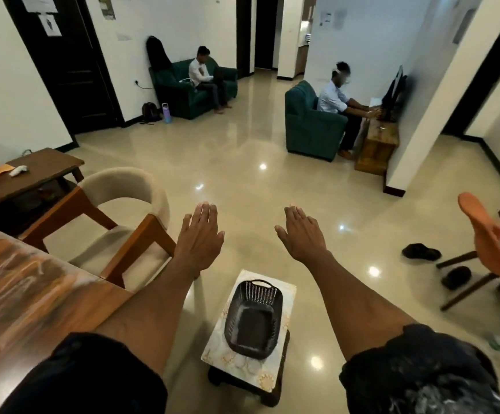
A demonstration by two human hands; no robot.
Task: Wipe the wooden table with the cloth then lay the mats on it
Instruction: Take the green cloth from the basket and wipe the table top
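A small stool stands on the shiny floor at six o'clock. A dark basket sits on it.

Dark perforated plastic basket atop small patterned stool; left of basket, beige wood-framed armchair; right, orange chair, black shoes.

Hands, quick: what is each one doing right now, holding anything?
Left hand: open, fingers straight, holding nothing.
Right hand: open, fingers straight, holding nothing.
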